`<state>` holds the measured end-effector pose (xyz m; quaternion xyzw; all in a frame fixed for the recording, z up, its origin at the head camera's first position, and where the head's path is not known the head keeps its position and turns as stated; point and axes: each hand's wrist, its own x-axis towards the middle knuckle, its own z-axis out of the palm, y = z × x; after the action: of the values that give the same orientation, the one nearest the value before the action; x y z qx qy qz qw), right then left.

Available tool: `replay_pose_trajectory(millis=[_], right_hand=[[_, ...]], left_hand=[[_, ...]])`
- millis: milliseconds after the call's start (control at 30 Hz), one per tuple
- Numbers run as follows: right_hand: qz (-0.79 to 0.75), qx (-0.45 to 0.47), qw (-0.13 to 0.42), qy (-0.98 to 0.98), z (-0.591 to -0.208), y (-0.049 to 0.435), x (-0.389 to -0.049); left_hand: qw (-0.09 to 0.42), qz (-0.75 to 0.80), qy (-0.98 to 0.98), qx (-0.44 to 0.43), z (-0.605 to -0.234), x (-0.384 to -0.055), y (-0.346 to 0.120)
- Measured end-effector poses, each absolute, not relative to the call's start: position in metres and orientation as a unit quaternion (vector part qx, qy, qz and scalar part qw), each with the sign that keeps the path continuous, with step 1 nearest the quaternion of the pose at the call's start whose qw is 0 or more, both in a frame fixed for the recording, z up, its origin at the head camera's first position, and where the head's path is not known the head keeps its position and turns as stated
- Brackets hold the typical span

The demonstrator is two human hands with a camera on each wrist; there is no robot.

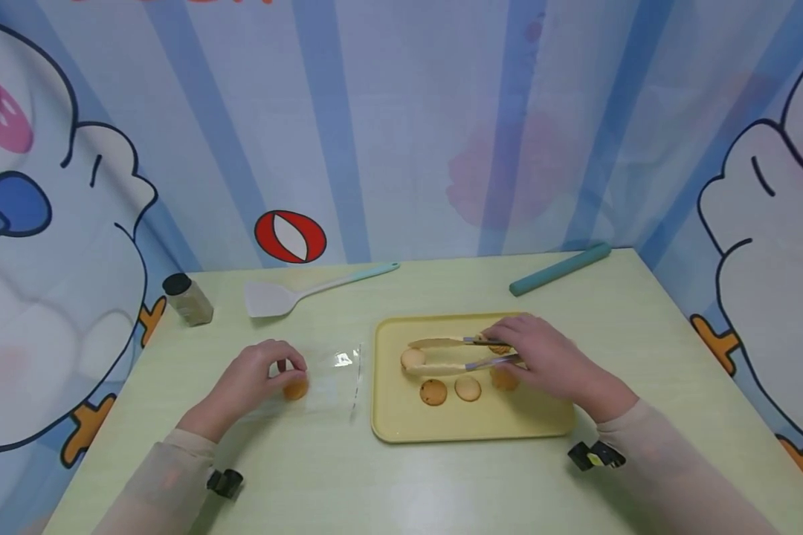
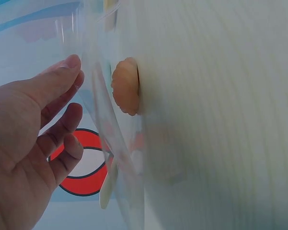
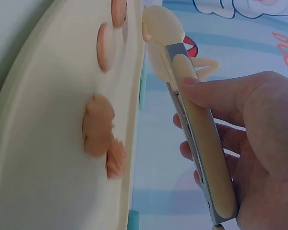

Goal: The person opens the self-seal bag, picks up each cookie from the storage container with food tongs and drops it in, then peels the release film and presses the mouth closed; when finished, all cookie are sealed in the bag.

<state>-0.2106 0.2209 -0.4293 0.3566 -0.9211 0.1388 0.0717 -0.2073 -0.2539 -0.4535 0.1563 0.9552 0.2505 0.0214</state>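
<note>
Cookies lie on a yellow tray. Right hand grips tongs, their tips around one cookie. Left hand pinches a clear bag holding one cookie. Squeezing gently and keeping the bag's mouth wide looks wise.

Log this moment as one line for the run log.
left hand: holds clear bag, one cookie inside | right hand: grips tongs over yellow tray | tong tips around a tray cookie
</note>
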Motion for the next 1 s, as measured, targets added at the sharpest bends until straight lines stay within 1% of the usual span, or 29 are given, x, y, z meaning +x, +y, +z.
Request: replay_pose_trajectory(millis=[300, 533, 700, 1000], right_hand=[[0.157, 0.397, 0.078, -0.901, -0.433, 0.183, -0.209], [0.152, 0.407, 0.05, -0.899, -0.434, 0.154, -0.214], [0.137, 0.414, 0.04, -0.899, -0.441, 0.138, -0.218], [0.135, 0.408, 0.011, -0.903, -0.448, 0.108, -0.224]], left_hand=[[0.014, 0.255, 0.954, 0.157, -0.455, -0.207, -0.256], [0.013, 0.249, 0.955, 0.163, -0.453, -0.208, -0.256], [0.005, 0.251, 0.952, 0.176, -0.454, -0.207, -0.258], [-0.004, 0.251, 0.951, 0.183, -0.453, -0.207, -0.256]])
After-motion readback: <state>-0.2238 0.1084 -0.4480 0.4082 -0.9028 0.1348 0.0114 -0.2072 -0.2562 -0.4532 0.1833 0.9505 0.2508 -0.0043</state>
